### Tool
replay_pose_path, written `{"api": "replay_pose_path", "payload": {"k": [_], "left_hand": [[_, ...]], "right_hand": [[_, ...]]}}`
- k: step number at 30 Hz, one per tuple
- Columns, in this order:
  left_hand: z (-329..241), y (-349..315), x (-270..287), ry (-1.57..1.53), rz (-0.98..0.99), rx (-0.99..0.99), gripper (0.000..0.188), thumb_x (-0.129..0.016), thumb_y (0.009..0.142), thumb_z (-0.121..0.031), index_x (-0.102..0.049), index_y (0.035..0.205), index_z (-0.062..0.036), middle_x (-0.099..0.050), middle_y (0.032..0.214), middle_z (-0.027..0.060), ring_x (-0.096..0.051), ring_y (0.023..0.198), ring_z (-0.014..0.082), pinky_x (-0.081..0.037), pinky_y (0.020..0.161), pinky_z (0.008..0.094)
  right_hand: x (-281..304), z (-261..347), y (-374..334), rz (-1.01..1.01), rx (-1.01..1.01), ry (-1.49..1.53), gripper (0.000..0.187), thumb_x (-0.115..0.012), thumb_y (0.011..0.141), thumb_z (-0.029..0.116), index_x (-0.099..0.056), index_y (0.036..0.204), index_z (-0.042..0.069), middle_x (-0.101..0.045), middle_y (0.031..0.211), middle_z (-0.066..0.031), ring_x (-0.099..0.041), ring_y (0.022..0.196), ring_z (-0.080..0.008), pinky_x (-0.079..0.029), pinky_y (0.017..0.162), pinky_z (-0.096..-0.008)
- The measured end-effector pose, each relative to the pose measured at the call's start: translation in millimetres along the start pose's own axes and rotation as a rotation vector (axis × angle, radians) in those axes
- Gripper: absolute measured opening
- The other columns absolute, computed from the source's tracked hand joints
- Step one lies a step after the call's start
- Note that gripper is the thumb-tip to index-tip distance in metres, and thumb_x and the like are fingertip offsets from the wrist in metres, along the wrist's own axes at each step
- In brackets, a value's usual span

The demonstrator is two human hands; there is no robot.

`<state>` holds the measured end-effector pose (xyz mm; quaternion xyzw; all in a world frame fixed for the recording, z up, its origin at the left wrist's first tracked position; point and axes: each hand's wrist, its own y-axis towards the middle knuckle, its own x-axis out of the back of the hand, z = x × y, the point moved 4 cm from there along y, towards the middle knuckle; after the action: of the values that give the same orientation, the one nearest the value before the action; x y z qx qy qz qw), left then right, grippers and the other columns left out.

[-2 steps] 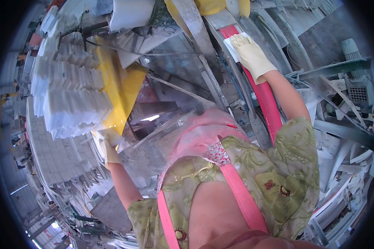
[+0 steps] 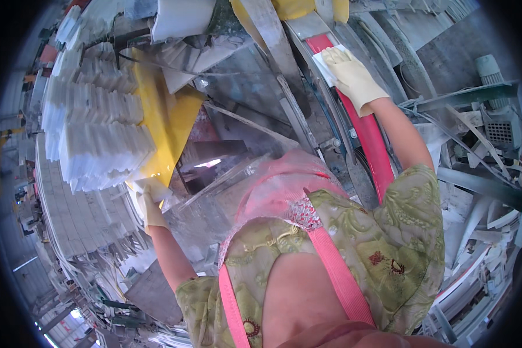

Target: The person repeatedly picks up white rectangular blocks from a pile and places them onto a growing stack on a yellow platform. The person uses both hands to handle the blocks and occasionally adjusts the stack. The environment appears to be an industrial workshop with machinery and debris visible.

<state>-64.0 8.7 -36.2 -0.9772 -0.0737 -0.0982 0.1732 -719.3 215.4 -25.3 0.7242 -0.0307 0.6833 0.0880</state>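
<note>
Both of my hands wear cream gloves. On the left, my left hand [image 2: 149, 210] is closed on a small white slab [image 2: 154, 189], just below the near end of the stacked slabs. My right hand [image 2: 352, 76] reaches far forward, its fingers bent over a white tile [image 2: 325, 67] that lies on a red belt [image 2: 368, 139]. The palm covers much of this tile; its left edge and far corner show. Rows of thin white slabs [image 2: 101, 148] stand packed on edge beside a yellow sheet [image 2: 177, 130].
A grey metal beam [image 2: 284, 49] runs alongside the belt's far end. Green metal bars [image 2: 470, 95] and a pale motor housing [image 2: 493, 78] stand at right. A thin cable [image 2: 214, 74] crosses between slabs and beam. Broken pieces and long strips lie at lower right.
My left hand and its slab have shifted very slightly left. My right hand stays on the tile, almost unmoved.
</note>
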Motion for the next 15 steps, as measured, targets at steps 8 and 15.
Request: {"api": "replay_pose_path", "payload": {"k": [8,15], "left_hand": [[5,12,9,0.036,0.013,-0.014,0.051,-0.06,0.092,-0.02,-0.045,0.139,-0.0047,-0.06,0.124,0.0187,-0.065,0.109,0.036,-0.06,0.082,0.0514],[6,18,14,0.026,0.007,-0.01,0.051,-0.06,0.093,-0.02,-0.045,0.139,-0.0048,-0.06,0.124,0.0186,-0.065,0.109,0.0358,-0.06,0.082,0.0514]], "right_hand": [[23,4,-17,0.047,0.063,0.152,0.075,-0.073,0.086,0.025,-0.038,0.148,0.0,-0.041,0.154,-0.0182,-0.036,0.146,-0.03,-0.028,0.121,-0.0406],[23,2,-23,0.192,-0.015,0.268,0.082,-0.075,0.086,0.026,-0.034,0.154,0.004,-0.033,0.16,-0.0176,-0.028,0.151,-0.0282,-0.026,0.122,-0.0454]]}}
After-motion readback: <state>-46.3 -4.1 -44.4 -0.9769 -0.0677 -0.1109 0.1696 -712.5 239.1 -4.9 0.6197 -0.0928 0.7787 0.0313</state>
